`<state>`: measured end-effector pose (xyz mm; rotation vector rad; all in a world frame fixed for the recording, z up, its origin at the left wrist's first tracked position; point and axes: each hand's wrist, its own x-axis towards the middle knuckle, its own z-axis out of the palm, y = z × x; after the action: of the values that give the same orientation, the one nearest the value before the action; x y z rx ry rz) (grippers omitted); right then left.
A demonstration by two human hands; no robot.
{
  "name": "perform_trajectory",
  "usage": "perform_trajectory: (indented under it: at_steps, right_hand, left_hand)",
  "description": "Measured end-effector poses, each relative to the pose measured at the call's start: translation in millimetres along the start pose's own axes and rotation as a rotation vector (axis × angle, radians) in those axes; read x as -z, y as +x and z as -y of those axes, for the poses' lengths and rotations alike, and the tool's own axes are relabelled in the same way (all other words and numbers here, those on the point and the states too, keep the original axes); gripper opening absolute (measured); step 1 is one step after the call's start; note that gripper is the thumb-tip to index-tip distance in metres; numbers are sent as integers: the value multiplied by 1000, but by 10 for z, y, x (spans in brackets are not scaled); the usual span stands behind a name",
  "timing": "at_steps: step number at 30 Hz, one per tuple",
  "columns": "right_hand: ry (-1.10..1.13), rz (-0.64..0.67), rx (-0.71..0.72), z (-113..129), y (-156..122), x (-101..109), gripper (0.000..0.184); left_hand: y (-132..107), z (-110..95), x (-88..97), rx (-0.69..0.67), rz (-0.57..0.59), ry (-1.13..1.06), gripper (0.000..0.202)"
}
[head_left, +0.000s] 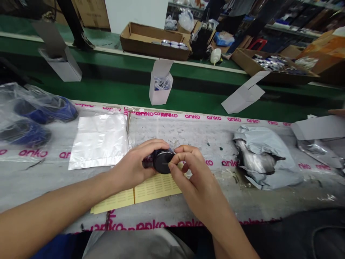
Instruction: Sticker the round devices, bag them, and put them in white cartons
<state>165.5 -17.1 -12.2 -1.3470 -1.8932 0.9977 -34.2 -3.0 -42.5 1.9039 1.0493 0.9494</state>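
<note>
My left hand (137,160) is wrapped round a dark round object with a flat black end face (163,162), turned towards me. Faint lettering shows on that face; the rest of the object is mostly covered by my fingers. The thumb and forefinger of my right hand (190,167) are pinched together at the right edge of the black face. What they hold, if anything, is too small to make out. Under both hands lie yellow sheets of small printed labels (157,187). A stack of silver foil bags (99,142) lies beside my left hand.
Blue items in clear plastic (40,109) lie at the left. A torn grey plastic bag (272,154) lies at the right. Open white boxes (159,95) stand on the green conveyor belt (115,86). Behind it are cardboard trays (156,45) and a white squeeze bottle (215,56).
</note>
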Motion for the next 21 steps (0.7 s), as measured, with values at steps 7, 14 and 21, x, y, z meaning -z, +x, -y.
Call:
perform_trajectory:
  at_steps: [7,14,21]
  right_hand:
    - [-31,-28,17,-8,-6,-23,9]
    - [-33,-66,50,-12,-10,-65,9]
    - [-47,-96,78,8,-17,-101,11]
  left_hand:
    - [6,-2,2,1,-5,-22,40]
    - [3,25,-5,3,-6,-34,40]
    - [5,19,-4,12,-6,-32,39]
